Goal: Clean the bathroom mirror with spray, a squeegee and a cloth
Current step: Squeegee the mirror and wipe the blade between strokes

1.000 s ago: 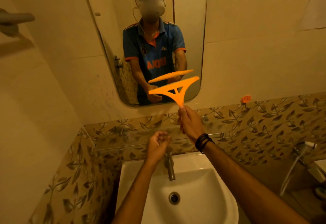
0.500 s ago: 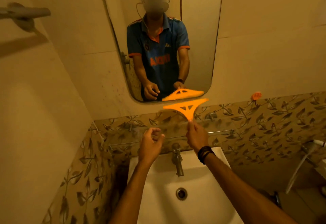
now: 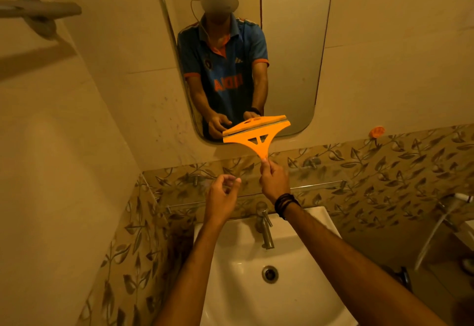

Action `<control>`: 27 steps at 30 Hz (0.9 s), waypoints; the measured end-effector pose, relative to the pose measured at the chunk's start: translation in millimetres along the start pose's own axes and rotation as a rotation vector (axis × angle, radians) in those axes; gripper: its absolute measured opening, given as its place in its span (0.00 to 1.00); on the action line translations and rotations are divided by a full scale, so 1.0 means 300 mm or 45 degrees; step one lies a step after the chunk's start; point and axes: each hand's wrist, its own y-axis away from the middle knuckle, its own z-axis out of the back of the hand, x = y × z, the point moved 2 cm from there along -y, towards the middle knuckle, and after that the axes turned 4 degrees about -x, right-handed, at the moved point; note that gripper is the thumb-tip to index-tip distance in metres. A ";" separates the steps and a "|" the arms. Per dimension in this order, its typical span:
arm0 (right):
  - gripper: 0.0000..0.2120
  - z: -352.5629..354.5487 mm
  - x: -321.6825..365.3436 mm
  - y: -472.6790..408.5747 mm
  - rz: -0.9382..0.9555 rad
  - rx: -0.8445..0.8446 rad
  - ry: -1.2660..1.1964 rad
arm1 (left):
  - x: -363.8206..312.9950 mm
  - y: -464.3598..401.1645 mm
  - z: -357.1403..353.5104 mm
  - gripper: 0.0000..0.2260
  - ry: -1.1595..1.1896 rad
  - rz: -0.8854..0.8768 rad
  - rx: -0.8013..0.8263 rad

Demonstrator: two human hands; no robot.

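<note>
The tall mirror [image 3: 287, 43] with rounded corners hangs on the tiled wall over the basin. My right hand [image 3: 273, 179] pinches the tip of the handle of an orange squeegee [image 3: 256, 136]. The squeegee's blade lies against the glass at the mirror's bottom edge, meeting its own reflection. My left hand [image 3: 221, 197] hovers beside the right one with its fingers loosely curled and nothing in it. No spray bottle or cloth is in view.
A white basin [image 3: 230, 274] with a steel tap [image 3: 264, 225] sits below my arms. A glass shelf [image 3: 320, 184] runs along the leaf-patterned tiles. A towel bar [image 3: 38, 10] sticks out at upper left. An orange hook [image 3: 376, 131] is on the wall, a hose sprayer [image 3: 459, 197] at right.
The squeegee dropped from the lower glass to below the mirror's rim, then came back up onto the bottom edge. My left hand stayed near the right, fingers slightly looser.
</note>
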 end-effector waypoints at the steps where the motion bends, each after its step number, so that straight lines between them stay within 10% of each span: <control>1: 0.22 0.000 0.005 0.007 -0.013 -0.004 0.001 | -0.001 0.001 -0.001 0.04 0.005 -0.001 0.009; 8: 0.20 0.019 -0.040 0.084 -0.356 0.090 -0.127 | -0.036 -0.018 0.018 0.04 0.021 -0.010 0.080; 27: 0.20 0.226 0.522 -0.078 0.243 -0.140 -0.412 | -0.560 -0.354 0.194 0.11 -0.107 -0.623 -0.226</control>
